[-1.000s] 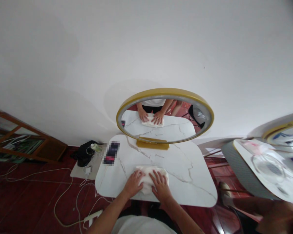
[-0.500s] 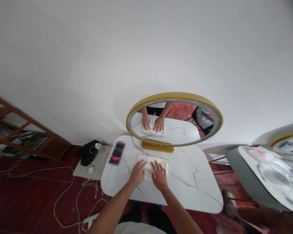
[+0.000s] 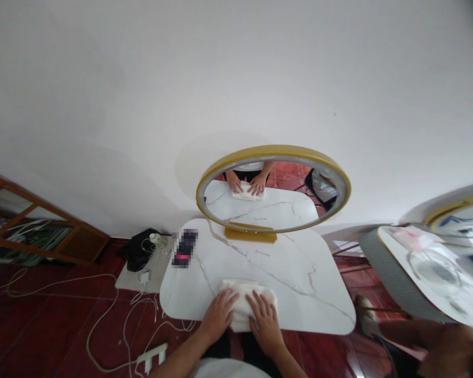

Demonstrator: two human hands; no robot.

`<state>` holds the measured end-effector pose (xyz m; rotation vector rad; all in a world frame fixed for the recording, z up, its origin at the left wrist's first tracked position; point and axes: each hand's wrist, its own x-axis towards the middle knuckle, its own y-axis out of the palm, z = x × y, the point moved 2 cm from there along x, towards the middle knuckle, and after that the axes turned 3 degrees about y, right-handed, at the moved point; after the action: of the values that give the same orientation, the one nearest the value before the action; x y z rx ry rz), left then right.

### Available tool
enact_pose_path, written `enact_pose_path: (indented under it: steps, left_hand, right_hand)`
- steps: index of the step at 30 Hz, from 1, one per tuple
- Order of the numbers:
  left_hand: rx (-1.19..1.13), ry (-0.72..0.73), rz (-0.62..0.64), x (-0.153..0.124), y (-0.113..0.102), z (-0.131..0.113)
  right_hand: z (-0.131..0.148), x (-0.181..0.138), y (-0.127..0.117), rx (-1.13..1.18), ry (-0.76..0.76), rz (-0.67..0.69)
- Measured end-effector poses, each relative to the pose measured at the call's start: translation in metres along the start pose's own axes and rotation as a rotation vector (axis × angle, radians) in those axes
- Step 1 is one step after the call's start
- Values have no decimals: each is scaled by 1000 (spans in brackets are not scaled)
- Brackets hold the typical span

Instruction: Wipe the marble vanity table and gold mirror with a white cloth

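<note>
Two hands flat on a folded white cloth [image 3: 245, 294] at the near edge of a marble-patterned table [image 3: 299, 307].
The left hand [image 3: 219, 311] rests on the left part of the cloth and the right hand [image 3: 265, 319] on the right part; both are open, palms down, fingers extended and slightly spread, pressed to the cloth rather than closed around it. The cloth lies between the person's body and an oval mirror [image 3: 274, 152], whose yellow base [image 3: 250, 234] stands at the far side of the table. A dark, pixelated item [image 3: 185, 249] lies near the table's left edge, well apart from the cloth.
</note>
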<state>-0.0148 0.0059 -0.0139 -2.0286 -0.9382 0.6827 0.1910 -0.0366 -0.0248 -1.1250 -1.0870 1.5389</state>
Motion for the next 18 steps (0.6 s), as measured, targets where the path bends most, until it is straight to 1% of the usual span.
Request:
enact_pose_path:
  steps: [3, 7, 9, 12, 15, 18]
  left_hand:
    - [10, -25, 4, 32, -7, -3]
    - [15, -50, -10, 81, -23, -11]
    - [8, -66, 1, 106, -30, -15]
    - [-6, -97, 23, 136, -36, -20]
    - [-1, -110, 30, 155, -37, -24]
    - [10, -115, 10, 156, -32, -28]
  right_hand:
    - [-9, 24, -8, -24, 56, -37]
    - [-28, 63, -25, -70, 108, -97]
    - [-39, 82, -34, -91, 121, -97]
    - [-56, 108, -46, -107, 149, -64]
    - [-68, 125, -53, -103, 177, -56]
    - [-75, 125, -56, -91, 173, -64]
